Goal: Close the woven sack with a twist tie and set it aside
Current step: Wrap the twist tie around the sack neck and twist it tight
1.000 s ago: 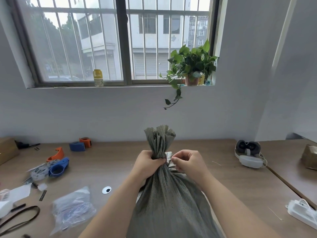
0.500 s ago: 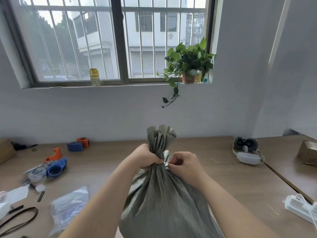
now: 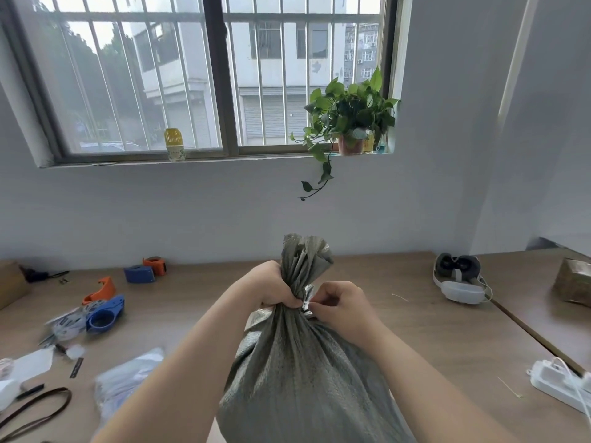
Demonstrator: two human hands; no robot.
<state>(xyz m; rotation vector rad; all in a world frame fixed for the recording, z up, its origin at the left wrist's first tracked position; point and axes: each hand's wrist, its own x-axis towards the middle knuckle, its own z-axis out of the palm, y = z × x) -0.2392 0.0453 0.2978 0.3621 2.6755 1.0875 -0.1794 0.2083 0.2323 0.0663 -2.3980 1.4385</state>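
Observation:
A full grey-green woven sack [image 3: 307, 372] stands upright on the wooden table [image 3: 431, 330] right in front of me. Its mouth is gathered into a bunched neck that fans out above my fists. My left hand [image 3: 271, 287] is clenched around the neck from the left. My right hand [image 3: 343, 310] pinches a small silvery twist tie [image 3: 306, 304] against the right side of the neck. Most of the tie is hidden by my fingers and the cloth.
On the left lie blue and orange tape dispensers [image 3: 104, 310], two tape rolls [image 3: 145, 270], a clear plastic bag [image 3: 128, 378], paper scraps and a dark strap [image 3: 35, 407]. A headset [image 3: 459, 278] sits at right, a white power strip [image 3: 563, 383] near the right edge.
My left arm has swung inward and its grip has shifted a little up the neck. The sack has leaned slightly left. My right hand stays pinched at the tie.

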